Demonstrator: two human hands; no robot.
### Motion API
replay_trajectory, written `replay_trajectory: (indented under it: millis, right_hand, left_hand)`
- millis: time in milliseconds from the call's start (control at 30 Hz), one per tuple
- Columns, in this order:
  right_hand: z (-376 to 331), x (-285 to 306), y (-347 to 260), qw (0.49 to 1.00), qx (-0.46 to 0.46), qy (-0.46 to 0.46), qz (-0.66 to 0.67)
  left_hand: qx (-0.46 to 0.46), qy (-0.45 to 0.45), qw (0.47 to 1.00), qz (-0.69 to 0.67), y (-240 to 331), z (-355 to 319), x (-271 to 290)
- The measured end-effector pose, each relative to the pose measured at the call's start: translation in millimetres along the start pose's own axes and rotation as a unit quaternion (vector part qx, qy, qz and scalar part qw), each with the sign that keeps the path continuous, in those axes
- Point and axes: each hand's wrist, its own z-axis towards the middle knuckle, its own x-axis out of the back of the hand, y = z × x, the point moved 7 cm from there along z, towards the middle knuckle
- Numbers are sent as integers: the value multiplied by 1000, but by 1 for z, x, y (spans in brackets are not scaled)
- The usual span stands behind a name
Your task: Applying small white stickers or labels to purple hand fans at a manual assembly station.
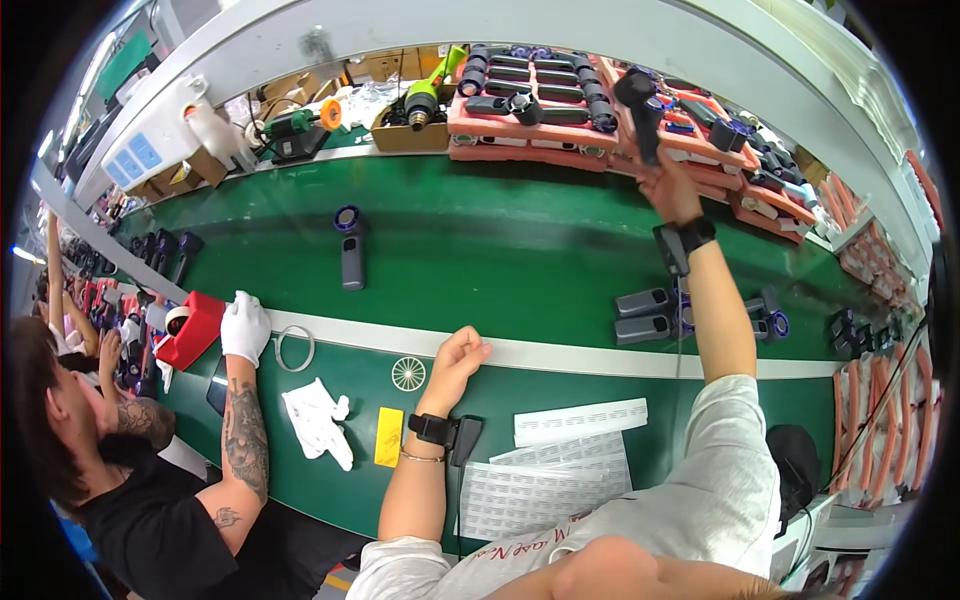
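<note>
My right hand [668, 185] grips a dark handheld fan [640, 112] upright above it, over the pink trays [520, 130]; my left hand [458, 358] rests clenched, empty, on the surface [480, 240].

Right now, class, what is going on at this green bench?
The person's right hand reaches out over the belt and holds a dark handheld fan up by the pink trays. The left hand rests, loosely closed and holding nothing, on the white rail. More fans lie on the belt. To the left, a co-worker's gloved hand touches a red box.
</note>
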Motion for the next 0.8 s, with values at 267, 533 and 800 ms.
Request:
replay_trajectory:
  millis: [267,533,800]
  right_hand:
    - [87,157,-120,898,45,284,-332]
    - [100,173,-104,966,40,244,-72]
    - [-42,54,-65,904,59,139,-401]
  left_hand:
    - [0,5,1000,5,3,-4,-1]
    - [21,17,1000,16,5,-10,3]
    - [7,21,999,44,-1,-3,1]
